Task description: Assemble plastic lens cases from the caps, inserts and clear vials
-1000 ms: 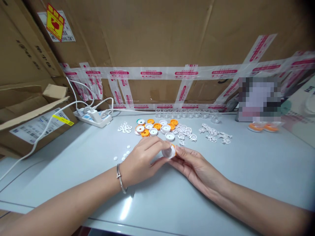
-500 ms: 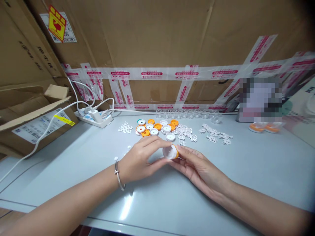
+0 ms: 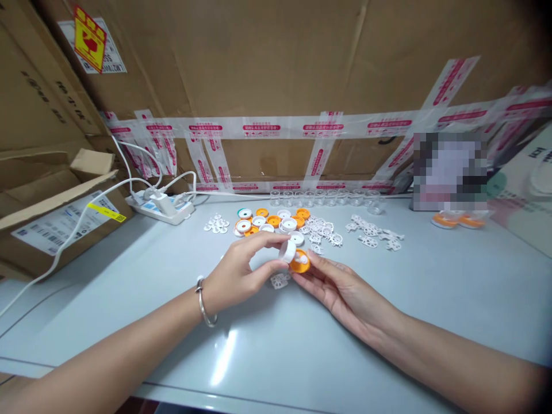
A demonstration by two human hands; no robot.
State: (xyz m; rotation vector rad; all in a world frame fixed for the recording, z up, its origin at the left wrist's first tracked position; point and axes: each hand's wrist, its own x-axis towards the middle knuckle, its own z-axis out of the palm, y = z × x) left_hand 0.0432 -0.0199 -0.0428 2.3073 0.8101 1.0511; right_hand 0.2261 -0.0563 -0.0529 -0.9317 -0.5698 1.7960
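Note:
Between thumb and fingers, my left hand (image 3: 245, 261) pinches a white round cap (image 3: 287, 251), tilted on its side. My right hand (image 3: 336, 282) grips an orange round cap (image 3: 297, 263) by its right edge, with a small white piece (image 3: 303, 259) inside it. The two caps are side by side, very close together; whether they touch I cannot tell. Below them a flat white openwork piece (image 3: 279, 280) lies on the table. Just beyond my hands are several white and orange discs (image 3: 273, 221).
White openwork pieces (image 3: 370, 241) and small white parts (image 3: 216, 223) lie in piles. Clear cups (image 3: 330, 199) line the back. Orange-based pieces (image 3: 446, 221) sit at right. A power strip (image 3: 168, 210) and an open carton (image 3: 56, 218) stand left; a big cardboard box (image 3: 241, 63) closes off the back.
The white cap has come away from the orange cap toward the left, uncovering the small white piece inside. The view has shifted slightly.

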